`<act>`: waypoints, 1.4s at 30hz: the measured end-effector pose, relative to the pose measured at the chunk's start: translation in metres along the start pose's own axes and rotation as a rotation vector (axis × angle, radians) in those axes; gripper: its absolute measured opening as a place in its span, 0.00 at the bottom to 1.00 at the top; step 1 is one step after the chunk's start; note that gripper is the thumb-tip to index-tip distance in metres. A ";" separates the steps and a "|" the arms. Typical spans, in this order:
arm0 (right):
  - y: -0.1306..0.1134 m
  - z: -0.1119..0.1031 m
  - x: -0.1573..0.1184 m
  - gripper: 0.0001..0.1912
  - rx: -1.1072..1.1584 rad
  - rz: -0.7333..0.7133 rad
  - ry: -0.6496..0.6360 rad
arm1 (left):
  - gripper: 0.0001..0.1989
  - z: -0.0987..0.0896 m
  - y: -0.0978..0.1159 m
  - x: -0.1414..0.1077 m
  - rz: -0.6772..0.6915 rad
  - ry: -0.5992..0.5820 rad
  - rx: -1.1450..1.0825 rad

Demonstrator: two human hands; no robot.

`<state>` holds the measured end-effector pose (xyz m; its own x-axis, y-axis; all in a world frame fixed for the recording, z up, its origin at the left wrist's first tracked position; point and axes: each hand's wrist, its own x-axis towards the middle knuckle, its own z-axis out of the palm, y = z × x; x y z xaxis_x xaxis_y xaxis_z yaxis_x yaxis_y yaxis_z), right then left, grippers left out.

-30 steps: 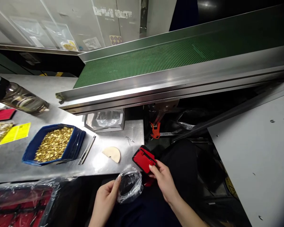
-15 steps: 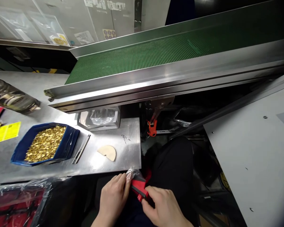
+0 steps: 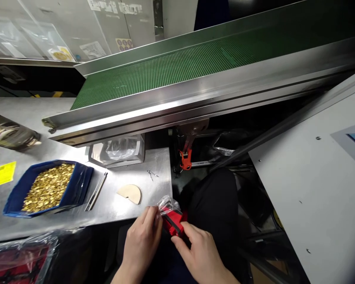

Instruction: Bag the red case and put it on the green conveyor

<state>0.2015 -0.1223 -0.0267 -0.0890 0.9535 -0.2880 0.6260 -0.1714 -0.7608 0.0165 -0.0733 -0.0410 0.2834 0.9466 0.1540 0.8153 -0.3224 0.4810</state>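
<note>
Over my lap, a red-and-black plastic part (image 3: 173, 221) sits between my two hands, its exact kind unclear. Clear plastic film (image 3: 167, 202) covers its far end. Closed fingers of my left hand (image 3: 142, 238) pinch the film at the part's left side. My right hand (image 3: 199, 250) grips the near right end of the part between thumb and fingers. Just beyond, on the metal table (image 3: 154, 201), lie a pale half-round disc (image 3: 130, 193), a small wire piece (image 3: 152, 174) and a slim knife-like tool (image 3: 96, 191).
A blue bin (image 3: 14, 197) of small gold-coloured pieces (image 3: 49, 187) stands left. Behind it rests a bottle (image 3: 10, 132). A green conveyor (image 3: 154, 73) crosses beyond, with a clear-topped box (image 3: 115, 150) beneath. Lower left is a plastic-lined crate of red parts (image 3: 20, 262); a white panel (image 3: 307, 177) stands right.
The red-and-black part has tilted and risen slightly towards the table edge, with more film showing at its far end. Both hands stay on it. The camera view has shifted a little.
</note>
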 end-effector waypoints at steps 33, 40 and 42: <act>0.006 -0.010 0.026 0.05 -0.293 -0.765 -0.127 | 0.14 -0.021 -0.041 0.004 -0.530 -0.105 -0.346; -0.007 -0.020 0.020 0.05 -0.181 -0.793 -0.049 | 0.16 -0.053 -0.034 0.011 -0.352 -0.261 -0.449; -0.010 -0.028 0.017 0.05 -0.151 -0.700 0.036 | 0.16 -0.067 -0.036 0.011 -0.344 -0.278 -0.394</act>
<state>0.2152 -0.0974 -0.0074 -0.4852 0.8350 0.2597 0.5316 0.5175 -0.6705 -0.0429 -0.0505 0.0012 0.2008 0.9407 -0.2736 0.6500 0.0810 0.7556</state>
